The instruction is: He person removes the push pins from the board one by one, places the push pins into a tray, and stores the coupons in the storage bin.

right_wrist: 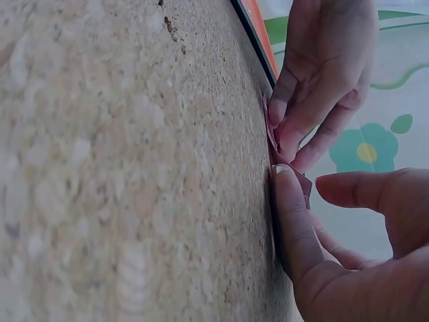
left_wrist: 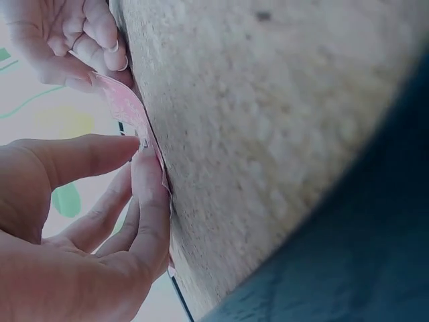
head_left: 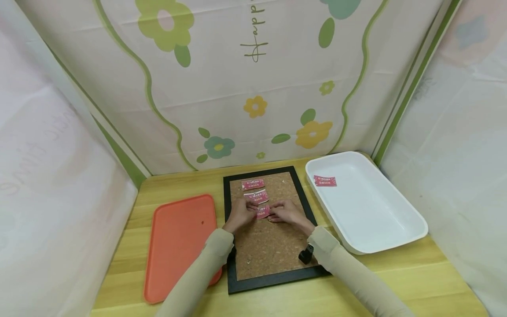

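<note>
Left hand (head_left: 242, 213) and right hand (head_left: 288, 213) pinch opposite ends of a bowed pink coupon (head_left: 262, 212) on the corkboard (head_left: 273, 251), just below another coupon (head_left: 256, 196); apparently being positioned, it next calls for flattening and steady pressing.

I can't see the left end of the lowest coupon (head_left: 262, 212) behind the left hand (head_left: 243, 212), which also covers part of the middle coupon (head_left: 258, 196). Small print on all 4 coupons is too tiny for me to read. The left sleeve (head_left: 194, 275) hides part of the orange tray (head_left: 178, 237). My head view crops the wall lettering (head_left: 255, 44); my left wrist view blurs the cork (left_wrist: 288, 147).
</note>
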### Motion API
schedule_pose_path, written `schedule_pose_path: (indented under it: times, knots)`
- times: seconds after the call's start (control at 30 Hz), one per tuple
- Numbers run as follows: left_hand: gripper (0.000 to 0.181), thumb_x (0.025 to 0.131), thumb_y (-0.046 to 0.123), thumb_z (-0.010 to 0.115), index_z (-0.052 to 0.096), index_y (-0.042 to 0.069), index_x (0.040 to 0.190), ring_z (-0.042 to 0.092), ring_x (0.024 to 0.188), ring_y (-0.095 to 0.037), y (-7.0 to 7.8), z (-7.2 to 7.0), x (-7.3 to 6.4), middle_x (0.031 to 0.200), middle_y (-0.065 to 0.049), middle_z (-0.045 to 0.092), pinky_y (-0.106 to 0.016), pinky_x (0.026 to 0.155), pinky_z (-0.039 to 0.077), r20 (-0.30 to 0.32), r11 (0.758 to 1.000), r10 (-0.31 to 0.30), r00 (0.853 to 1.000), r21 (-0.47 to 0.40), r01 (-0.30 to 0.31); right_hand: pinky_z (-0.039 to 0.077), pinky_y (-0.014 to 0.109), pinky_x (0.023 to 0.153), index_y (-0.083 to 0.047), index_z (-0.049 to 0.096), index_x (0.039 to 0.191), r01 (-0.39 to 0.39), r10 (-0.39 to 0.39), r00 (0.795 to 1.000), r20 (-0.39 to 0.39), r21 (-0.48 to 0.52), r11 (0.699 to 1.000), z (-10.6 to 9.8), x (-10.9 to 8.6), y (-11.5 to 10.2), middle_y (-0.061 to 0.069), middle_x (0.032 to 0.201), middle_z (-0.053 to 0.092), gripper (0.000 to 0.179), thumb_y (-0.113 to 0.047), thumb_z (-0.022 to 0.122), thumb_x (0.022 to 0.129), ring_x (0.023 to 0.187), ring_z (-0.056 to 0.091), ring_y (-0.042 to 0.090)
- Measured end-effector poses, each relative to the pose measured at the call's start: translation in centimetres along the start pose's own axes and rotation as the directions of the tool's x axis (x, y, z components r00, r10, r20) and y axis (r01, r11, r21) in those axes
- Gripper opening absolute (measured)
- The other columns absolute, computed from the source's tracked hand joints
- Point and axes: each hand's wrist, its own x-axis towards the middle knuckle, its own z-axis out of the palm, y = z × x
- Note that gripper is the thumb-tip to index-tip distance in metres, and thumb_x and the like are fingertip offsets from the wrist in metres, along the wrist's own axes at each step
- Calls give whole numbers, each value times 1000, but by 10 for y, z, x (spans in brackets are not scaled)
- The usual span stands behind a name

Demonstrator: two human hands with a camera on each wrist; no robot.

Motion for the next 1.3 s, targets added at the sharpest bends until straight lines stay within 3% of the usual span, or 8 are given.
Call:
schedule_pose_path:
  times: [0.33, 0.67, 1.0, 1.3]
  knots:
    - [12, 92, 1, 70, 78, 2, 101, 75, 88, -21, 3, 2, 6, 98, -13, 79, -33, 76, 62, -16, 995, -14, 1000, 99, 15, 65, 29, 79, 8, 65, 130, -9, 9, 1000, -9, -14, 1000, 1, 1, -1, 25, 111, 77, 30, -6, 57, 105, 83, 76, 14]
    - [7, 92, 3, 73, 80, 6, 94, 69, 76, -16, 6, 3, 8, 91, -10, 78, -26, 63, 53, -19, 984, -3, 1000, 180, 6, 65, 28, 77, 8, 66, 129, -10, 9, 1000, -14, -44, 999, 2, 0, -1, 24, 111, 77, 28, -4, 56, 105, 83, 77, 13]
    - [9, 90, 1, 72, 80, 6, 89, 64, 68, -13, 7, 5, 7, 84, -10, 76, -24, 57, 49, -20, 985, 16, 1000, 174, -12, 64, 25, 79, 12, 63, 130, -3, 3, 1000, -19, -12, 1000, 2, 1, 0, 27, 112, 76, 30, 5, 58, 101, 82, 75, 13]
    - [6, 91, 2, 74, 80, 5, 90, 67, 71, -14, 5, 5, 7, 86, -11, 77, -26, 62, 53, -10, 986, 27, 1000, 163, -25, 64, 26, 79, 10, 66, 127, -7, 7, 999, -36, -15, 1000, 2, 0, 1, 26, 110, 76, 28, 4, 60, 100, 83, 75, 13]
